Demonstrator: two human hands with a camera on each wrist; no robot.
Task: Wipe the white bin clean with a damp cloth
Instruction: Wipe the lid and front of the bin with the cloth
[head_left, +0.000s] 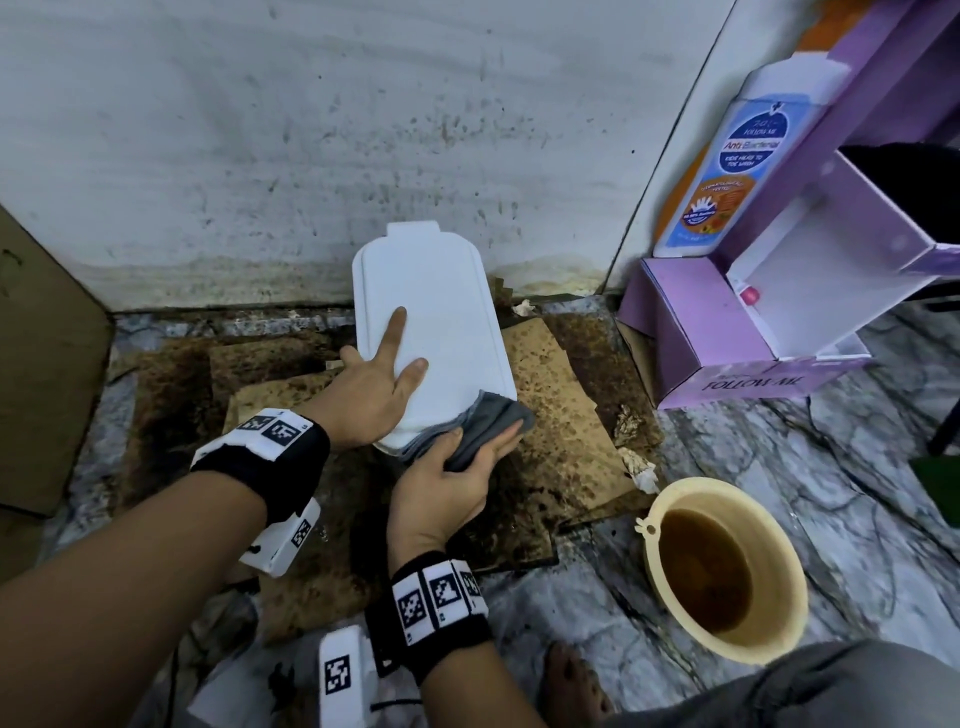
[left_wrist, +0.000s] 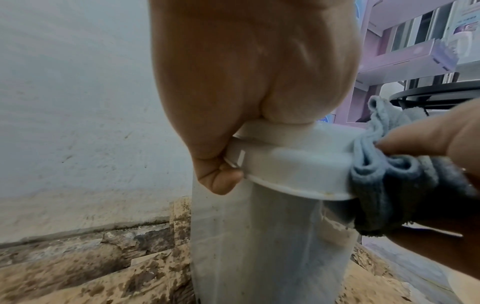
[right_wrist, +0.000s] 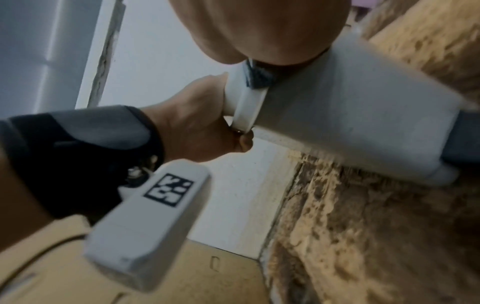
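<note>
One white bin (head_left: 441, 312), likely light, stiff, slick: my left hand (head_left: 371, 397) clamps its rim, right hand (head_left: 441, 488) grips the cloth (head_left: 488, 431).

The cloth (head_left: 485, 428) hides the bin's (head_left: 441, 291) near right corner.

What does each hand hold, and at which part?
The right hand grips the folded grey cloth by its bunched folds; left hand holds the white plastic bin at its lid's left rim.

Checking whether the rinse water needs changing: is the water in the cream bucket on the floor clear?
No, the water in the cream bucket looks brown and murky in the head view.
</note>
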